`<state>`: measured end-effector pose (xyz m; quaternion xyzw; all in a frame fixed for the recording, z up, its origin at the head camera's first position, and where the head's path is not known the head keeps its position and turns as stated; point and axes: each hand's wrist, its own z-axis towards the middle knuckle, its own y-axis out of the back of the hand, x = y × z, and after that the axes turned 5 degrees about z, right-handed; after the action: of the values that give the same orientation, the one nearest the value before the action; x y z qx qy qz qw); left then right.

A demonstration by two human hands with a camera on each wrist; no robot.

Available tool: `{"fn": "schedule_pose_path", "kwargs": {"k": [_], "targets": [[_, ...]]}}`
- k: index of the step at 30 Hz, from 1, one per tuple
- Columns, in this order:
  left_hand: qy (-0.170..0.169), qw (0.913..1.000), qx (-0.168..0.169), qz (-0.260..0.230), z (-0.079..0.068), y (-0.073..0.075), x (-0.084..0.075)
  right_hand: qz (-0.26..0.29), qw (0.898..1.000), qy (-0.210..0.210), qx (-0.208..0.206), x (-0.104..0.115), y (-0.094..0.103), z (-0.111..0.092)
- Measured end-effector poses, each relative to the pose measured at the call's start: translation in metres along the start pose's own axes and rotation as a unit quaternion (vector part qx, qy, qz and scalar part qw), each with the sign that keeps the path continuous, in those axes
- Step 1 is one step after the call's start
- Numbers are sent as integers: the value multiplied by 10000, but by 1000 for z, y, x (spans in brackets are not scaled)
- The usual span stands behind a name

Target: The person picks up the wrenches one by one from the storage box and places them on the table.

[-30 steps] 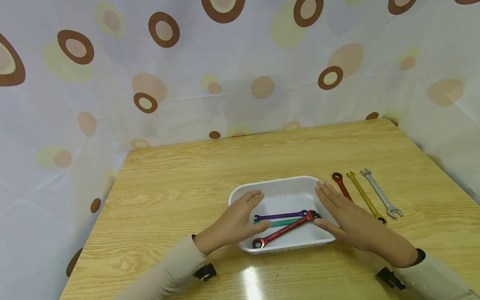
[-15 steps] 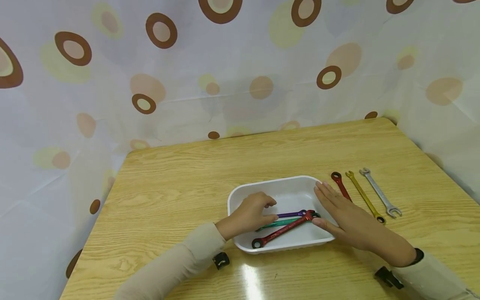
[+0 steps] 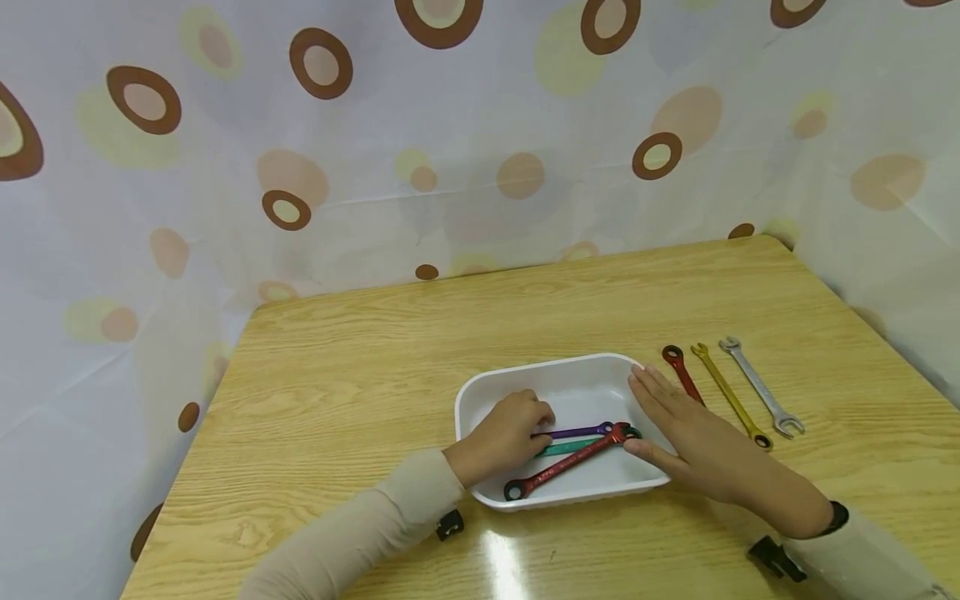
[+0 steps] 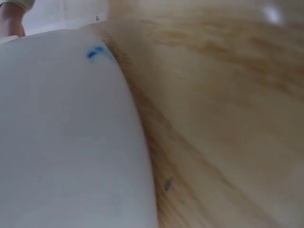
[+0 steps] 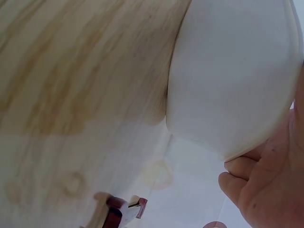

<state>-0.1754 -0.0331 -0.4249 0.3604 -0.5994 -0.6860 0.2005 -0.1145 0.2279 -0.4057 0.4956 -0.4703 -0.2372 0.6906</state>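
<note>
A white plastic tray point(image 3: 480, 377) sits on the table, holding a purple wrench point(image 3: 581, 432), a green wrench point(image 3: 573, 447) and a red wrench point(image 3: 562, 468) that lies slantwise over the green one. My left hand point(image 3: 510, 433) is inside the tray on its left side; its bent fingers and thumb pinch the purple wrench near its left end, which they hide. With straight fingers, my right hand point(image 3: 697, 437) rests against the tray's right rim. The right wrist view shows those fingers point(image 5: 240, 166) touching the rim from outside.
Right of the tray lie another red wrench point(image 3: 681, 373), partly behind my right hand, a yellow wrench point(image 3: 727, 392) and a silver open-ended wrench point(image 3: 761, 387). A patterned cloth point(image 3: 480, 192) hangs behind the wooden table point(image 3: 360, 375).
My left hand has moved right and down into the tray, its fingers closing on the purple wrench. The right hand keeps its place at the rim.
</note>
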Motion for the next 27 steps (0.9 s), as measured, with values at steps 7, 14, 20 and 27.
{"fn": "schedule_pose_path", "kwargs": {"k": [7,14,20,27], "targets": [[20,9999,100,-46,-1,0,-4,-77,9999,-73,-65,1,0,0],[70,9986,396,358,-1,0,-8,-145,9998,-76,-83,1,-1,0],[-18,9974,487,536,-2,-3,-7,-140,9998,-52,-117,1,-3,0],[174,9975,656,206,-3,0,-5,-140,9998,-21,-159,1,-3,1]]}}
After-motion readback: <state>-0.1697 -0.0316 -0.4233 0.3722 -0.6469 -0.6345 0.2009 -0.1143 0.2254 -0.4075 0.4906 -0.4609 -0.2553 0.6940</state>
